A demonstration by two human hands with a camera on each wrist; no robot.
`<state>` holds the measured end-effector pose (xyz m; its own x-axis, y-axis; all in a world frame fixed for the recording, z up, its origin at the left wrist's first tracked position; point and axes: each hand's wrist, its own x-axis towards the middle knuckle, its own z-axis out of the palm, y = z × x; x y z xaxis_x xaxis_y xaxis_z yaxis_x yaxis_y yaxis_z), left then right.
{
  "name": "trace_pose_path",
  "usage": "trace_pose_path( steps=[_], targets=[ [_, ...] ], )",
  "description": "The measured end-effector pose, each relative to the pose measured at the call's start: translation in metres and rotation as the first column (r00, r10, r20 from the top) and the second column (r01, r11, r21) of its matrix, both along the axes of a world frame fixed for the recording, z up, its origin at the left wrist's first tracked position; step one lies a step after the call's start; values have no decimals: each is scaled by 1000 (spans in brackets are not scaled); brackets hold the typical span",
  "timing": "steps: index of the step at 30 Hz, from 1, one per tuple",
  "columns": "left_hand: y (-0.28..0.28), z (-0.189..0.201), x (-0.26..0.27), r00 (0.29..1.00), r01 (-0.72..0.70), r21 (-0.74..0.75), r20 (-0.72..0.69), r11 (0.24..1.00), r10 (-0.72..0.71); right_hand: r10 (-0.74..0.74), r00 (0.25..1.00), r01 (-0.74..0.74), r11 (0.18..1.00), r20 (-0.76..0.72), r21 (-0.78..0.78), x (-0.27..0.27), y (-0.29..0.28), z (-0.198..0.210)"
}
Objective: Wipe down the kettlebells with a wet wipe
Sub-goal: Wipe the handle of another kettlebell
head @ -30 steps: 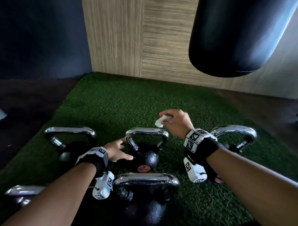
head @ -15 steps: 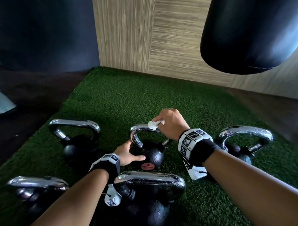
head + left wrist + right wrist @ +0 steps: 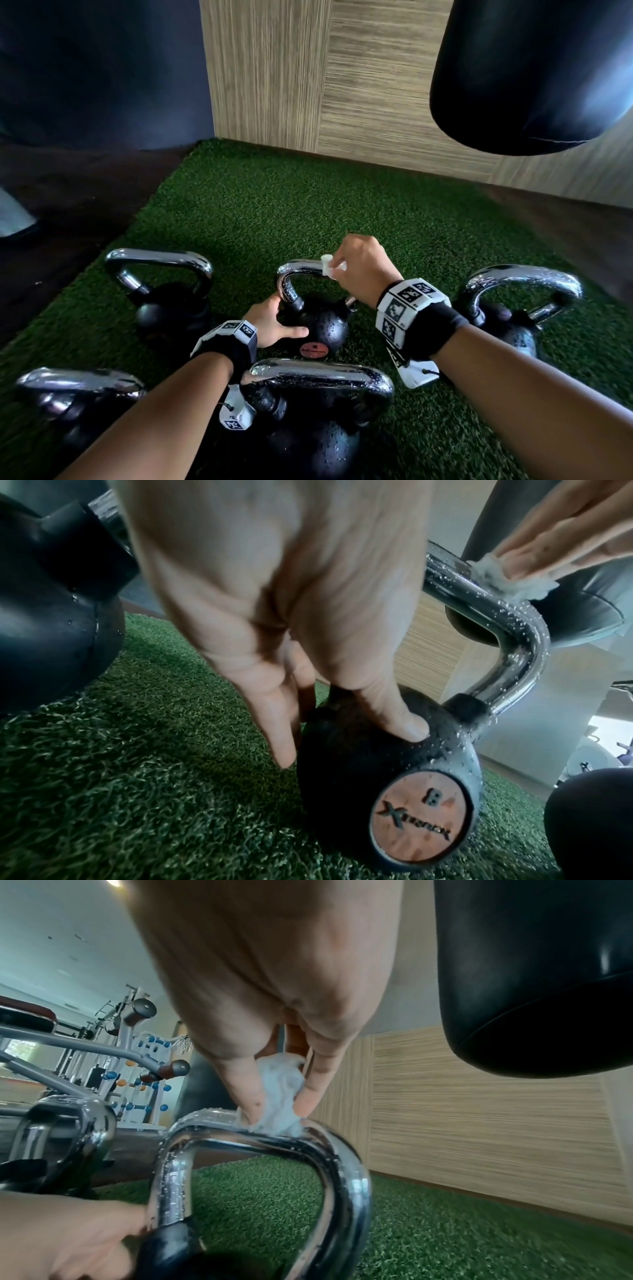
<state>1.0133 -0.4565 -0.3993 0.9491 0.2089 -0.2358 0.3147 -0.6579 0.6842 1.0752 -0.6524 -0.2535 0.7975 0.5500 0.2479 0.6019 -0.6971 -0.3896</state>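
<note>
**Five kettlebells on the turf, one under the wipe**

We count five kettlebells standing on the green turf (image 3: 308, 205), each a black ball with a chrome handle: one at the far left (image 3: 164, 308), one in the middle (image 3: 322, 329), one at the far right (image 3: 507, 325), one at the near left (image 3: 68, 404) and one nearest to us (image 3: 315, 428). Two hands are at work, both on the middle kettlebell (its round label reads 8).

The right hand (image 3: 363, 270) has its fingertips curled round a single small white wet wipe (image 3: 330, 269), pinching it and pressing it onto the top bar of the middle kettlebell's handle (image 3: 260, 1139). Water drops bead on that handle and on the ball.

The left hand (image 3: 270, 323) rests against the left side of the same ball, fingers fairly straight and spread, the thumb (image 3: 394, 718) pressed on the black surface; it grips nothing.

One black punching bag (image 3: 534, 68) hangs at the upper right, in front of a wood-grain wall (image 3: 308, 85). Gym machines (image 3: 113, 1047) show in the right wrist view, behind the handles.
</note>
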Motion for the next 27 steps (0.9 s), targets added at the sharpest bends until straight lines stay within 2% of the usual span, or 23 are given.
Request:
trace_pose_path(
  steps=[4, 8, 10, 14, 16, 20, 23, 25, 27],
  targets=[
    [-3, 1, -1, 1000, 13, 20, 12, 1000, -14, -42, 999, 42, 999, 4, -10, 2, -11, 2],
    [-2, 2, 0, 1000, 6, 22, -6, 1000, -6, 30, 1000, -29, 998, 7, -62, -5, -8, 0],
    [-2, 2, 0, 1000, 15, 14, -13, 1000, -15, -20, 1000, 20, 1000, -11, -19, -1, -18, -3],
    [1, 0, 2, 999, -3, -7, -34, 1000, 3, -144, 988, 151, 974, -54, 166, 9, -50, -20],
    [2, 1, 3, 999, -6, -5, -39, 1000, 6, -156, 982, 176, 959, -103, 221, 10, -58, -28],
    [4, 0, 4, 999, -24, -24, -49, 999, 22, -168, 982, 185, 946, -85, 265, 14, -58, -37],
    [3, 1, 4, 999, -14, -31, -37, 999, 12, -225, 946, 279, 932, -232, 233, 18, -62, -47],
    [3, 2, 3, 999, -11, -20, -35, 1000, 11, -255, 888, 342, 923, -383, 179, 19, -62, -52],
    [3, 2, 3, 999, -13, -16, -31, 1000, 12, -271, 847, 388, 903, -457, 183, 20, -60, -55]
  ],
)
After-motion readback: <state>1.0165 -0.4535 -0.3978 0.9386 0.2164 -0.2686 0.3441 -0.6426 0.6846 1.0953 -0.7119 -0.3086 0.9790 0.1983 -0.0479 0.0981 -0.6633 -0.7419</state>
